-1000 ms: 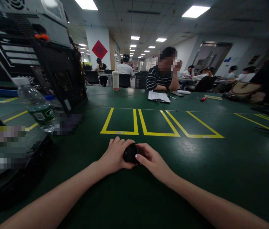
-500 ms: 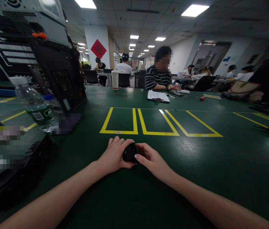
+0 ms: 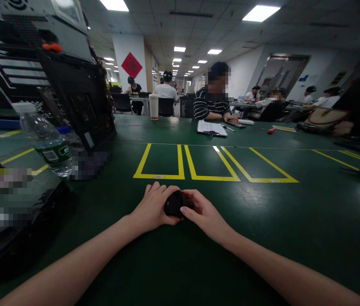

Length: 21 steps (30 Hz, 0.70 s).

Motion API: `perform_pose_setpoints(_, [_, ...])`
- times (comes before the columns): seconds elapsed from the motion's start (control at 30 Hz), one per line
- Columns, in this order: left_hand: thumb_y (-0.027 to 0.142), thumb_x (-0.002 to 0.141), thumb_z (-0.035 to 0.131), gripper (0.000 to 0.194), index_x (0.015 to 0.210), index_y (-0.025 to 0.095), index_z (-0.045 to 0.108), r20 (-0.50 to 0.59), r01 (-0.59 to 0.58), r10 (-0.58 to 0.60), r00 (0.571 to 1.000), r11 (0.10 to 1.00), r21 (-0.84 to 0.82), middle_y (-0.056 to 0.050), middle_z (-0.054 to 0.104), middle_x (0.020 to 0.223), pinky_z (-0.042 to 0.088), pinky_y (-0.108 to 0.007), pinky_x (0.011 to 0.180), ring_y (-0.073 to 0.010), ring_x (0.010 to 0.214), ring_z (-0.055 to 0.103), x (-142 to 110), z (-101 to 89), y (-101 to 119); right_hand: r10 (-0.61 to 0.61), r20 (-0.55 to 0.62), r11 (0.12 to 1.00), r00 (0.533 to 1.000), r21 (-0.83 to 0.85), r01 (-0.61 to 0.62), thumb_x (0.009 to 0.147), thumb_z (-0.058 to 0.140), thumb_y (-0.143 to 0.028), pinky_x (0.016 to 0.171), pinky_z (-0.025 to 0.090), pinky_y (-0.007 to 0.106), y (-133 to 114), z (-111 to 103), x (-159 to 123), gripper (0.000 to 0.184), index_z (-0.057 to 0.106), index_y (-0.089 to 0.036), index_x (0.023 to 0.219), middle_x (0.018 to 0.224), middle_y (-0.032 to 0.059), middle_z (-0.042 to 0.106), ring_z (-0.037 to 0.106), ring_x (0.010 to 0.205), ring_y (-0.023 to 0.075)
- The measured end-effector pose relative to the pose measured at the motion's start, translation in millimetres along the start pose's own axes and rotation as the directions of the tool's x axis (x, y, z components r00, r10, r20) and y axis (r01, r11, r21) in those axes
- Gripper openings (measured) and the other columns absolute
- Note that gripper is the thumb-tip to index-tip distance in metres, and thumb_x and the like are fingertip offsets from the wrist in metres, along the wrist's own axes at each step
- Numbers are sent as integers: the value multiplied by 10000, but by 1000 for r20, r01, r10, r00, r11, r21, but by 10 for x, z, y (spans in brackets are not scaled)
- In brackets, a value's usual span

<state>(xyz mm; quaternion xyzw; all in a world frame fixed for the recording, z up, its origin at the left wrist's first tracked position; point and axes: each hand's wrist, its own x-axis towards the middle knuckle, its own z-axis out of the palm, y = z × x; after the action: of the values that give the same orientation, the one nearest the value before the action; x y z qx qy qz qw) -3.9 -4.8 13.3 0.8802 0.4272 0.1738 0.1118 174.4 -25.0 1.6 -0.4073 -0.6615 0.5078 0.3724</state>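
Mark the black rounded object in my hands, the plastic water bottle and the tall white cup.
Black rounded object [image 3: 172,205]: head view, on its exposed middle.
Plastic water bottle [image 3: 44,137]: head view, on its clear body.
Tall white cup [image 3: 153,107]: head view, on its side.

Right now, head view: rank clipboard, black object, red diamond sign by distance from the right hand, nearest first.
1. Black object: touching the right hand.
2. Clipboard: ahead, across the table.
3. Red diamond sign: on the background pillar, left of centre.
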Motion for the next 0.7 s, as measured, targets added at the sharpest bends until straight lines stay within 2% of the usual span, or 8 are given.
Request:
perform_pose_setpoints(0.13, [426, 632, 612, 565, 1118, 237, 394, 10, 9, -8, 1000, 1000, -3, -41, 513, 990, 316, -341, 711, -225, 827, 422, -8, -33, 18, 8, 29, 1000, 1000, -25, -8, 757, 502, -255, 810, 441, 354, -30, 2, -13, 290, 450, -236, 1041, 1040, 28, 506, 499, 966, 177])
perform_pose_setpoints(0.23, [425, 633, 610, 563, 1117, 237, 393, 8, 9, -9, 1000, 1000, -6, -41, 513, 989, 319, -339, 708, -222, 823, 423, -8, -13, 3, -27, 17, 1000, 999, 17, 27, 746, 520, -236, 791, 455, 336, -32, 10, -19, 275, 448, -232, 1012, 1052, 24, 495, 491, 983, 174])
perform_pose_setpoints(0.4, [436, 601, 632, 590, 1104, 232, 402, -35, 13, -13, 999, 1000, 9, -38, 515, 970, 315, -337, 706, -222, 814, 417, 1, 41, -26, -11, 18, 997, 1000, 77, 10, 764, 496, -268, 776, 477, 325, -12, 13, -12, 225, 454, -222, 981, 1038, 20, 496, 499, 978, 168])
perform_pose_setpoints(0.57, [434, 644, 600, 544, 1112, 243, 396, 17, 10, -9, 1000, 1000, -29, -37, 510, 998, 317, -336, 713, -222, 829, 421, -5, -18, 12, 28, 3, 999, 1000, 24, -28, 765, 495, -271, 829, 451, 349, -28, 1, -13, 309, 430, -230, 1065, 1056, 31, 493, 490, 987, 169])
perform_pose_setpoints(0.7, [427, 631, 615, 556, 1108, 244, 396, 7, 13, -13, 1000, 1000, -26, -37, 513, 1001, 315, -335, 715, -225, 834, 422, -3, -13, 8, 5, 32, 1000, 999, 20, -5, 761, 498, -242, 823, 447, 351, -39, 5, -24, 277, 452, -227, 1035, 1033, 30, 510, 500, 967, 169])
